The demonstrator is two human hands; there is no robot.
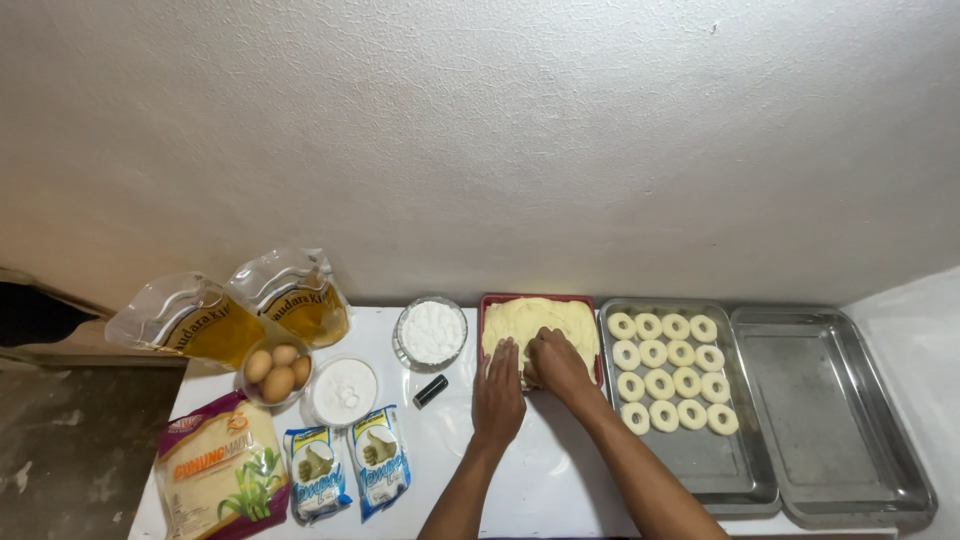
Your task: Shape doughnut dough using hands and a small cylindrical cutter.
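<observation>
A red-rimmed tray [487,320] filled with pale yellow dough [540,318] sits at the back middle of the white table. My left hand [498,392] lies flat, fingers together, on the tray's near edge. My right hand [555,364] is beside it, fingers curled down onto the dough at the tray's near side. I cannot tell whether it pinches any dough. To the right stands a metal tray [718,468] holding several dough rings [668,368] in rows.
An empty metal tray [830,420] stands far right. Left of the dough are a glass bowl of white powder [431,331], a small dark cylinder [430,390], a second white bowl [342,390], a bowl of eggs [277,370], two oil pouches [290,295], and flour and small packets [345,470].
</observation>
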